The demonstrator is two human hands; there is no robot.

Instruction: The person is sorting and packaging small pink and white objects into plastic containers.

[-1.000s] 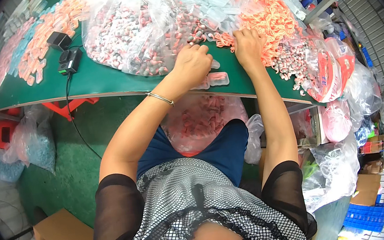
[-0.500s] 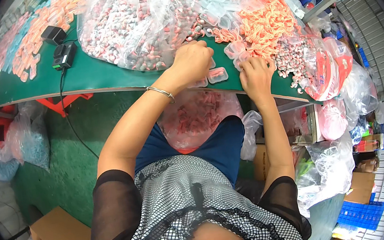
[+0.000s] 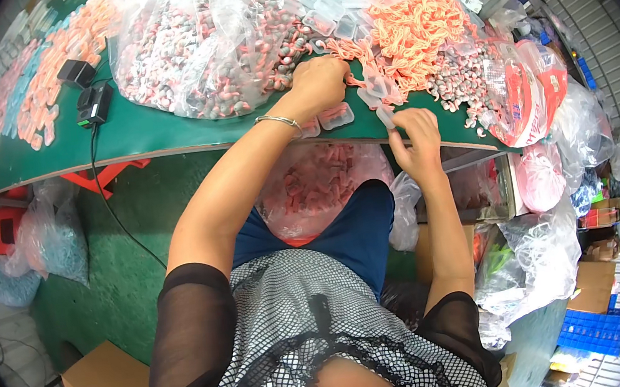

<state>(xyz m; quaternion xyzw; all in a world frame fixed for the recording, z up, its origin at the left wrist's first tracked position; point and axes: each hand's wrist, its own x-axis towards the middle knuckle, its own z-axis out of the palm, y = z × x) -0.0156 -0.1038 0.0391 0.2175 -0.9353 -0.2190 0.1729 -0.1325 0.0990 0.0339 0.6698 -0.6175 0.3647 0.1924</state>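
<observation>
From my remote seat I start at the far left, where rows of pale pink and light blue small pieces (image 3: pixel 27 97) lie on the green-topped table (image 3: pixel 163 130), and just right of them two small black boxes (image 3: pixel 84 90) sit with a black cable (image 3: pixel 105 195) hanging off the table edge toward the green floor. Below that edge a clear plastic bag of blue bits (image 3: pixel 53 240) rests by a red stool (image 3: pixel 1 227). Moving right, a big clear plastic bag filled with small pink and grey parts (image 3: pixel 214 43) covers the middle of the table. My left hand (image 3: pixel 320 84), with a thin silver bracelet (image 3: pixel 278 120) on its wrist, lies curled with fingers drawn together at the edge of that bag, touching a strand of the heap of orange cord loops (image 3: pixel 420 21); what it grips I cannot tell. Just beside it small clear plastic blister shells (image 3: pixel 335 117) lie near the table's front edge. My right hand (image 3: pixel 416 142) pinches one such clear shell (image 3: pixel 386 117) between thumb and fingertips at the edge. In my lap sits a clear bag of pink pieces (image 3: pixel 317 189). Farther right are loose grey-pink parts (image 3: pixel 459 82) and red-and-white plastic bags (image 3: pixel 526 97).
</observation>
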